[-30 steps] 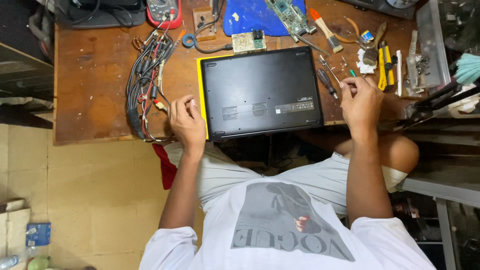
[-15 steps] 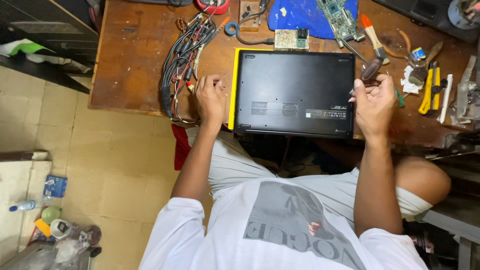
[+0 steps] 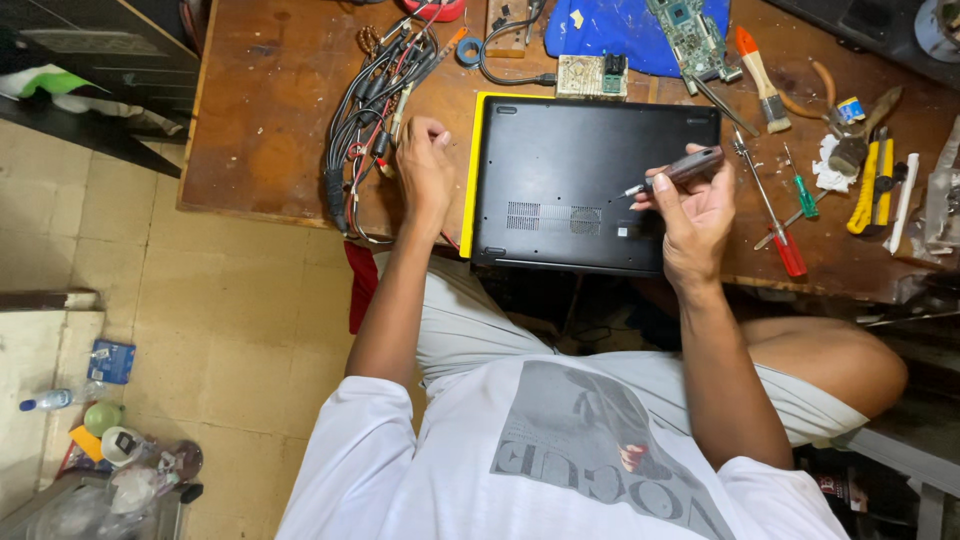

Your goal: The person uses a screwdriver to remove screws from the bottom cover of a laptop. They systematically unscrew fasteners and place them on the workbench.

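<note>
A black laptop [image 3: 560, 170] lies bottom side up on a yellow mat [image 3: 471, 170] on the wooden workbench [image 3: 270, 120]. My right hand [image 3: 692, 220] is over the laptop's right part and grips a small grey-handled screwdriver [image 3: 690, 166]. Its tip points left, just above the laptop's base. My left hand [image 3: 425, 172] rests on the bench right beside the laptop's left edge, fingers curled in. It touches the bundle of cables [image 3: 365, 120]; I cannot tell whether anything is inside the fist.
Right of the laptop lie a red-handled screwdriver [image 3: 786, 250], a green one [image 3: 803, 190], yellow-handled tools [image 3: 866, 185] and an orange-handled brush [image 3: 758, 62]. Circuit boards [image 3: 590, 75] and a blue cloth [image 3: 600, 25] sit behind it. Bottles and clutter [image 3: 110, 440] stand on the tiled floor at left.
My right hand has moved left from the laptop's right edge to above its base, bringing the screwdriver along. My left hand stays by the left edge. The view has shifted.
</note>
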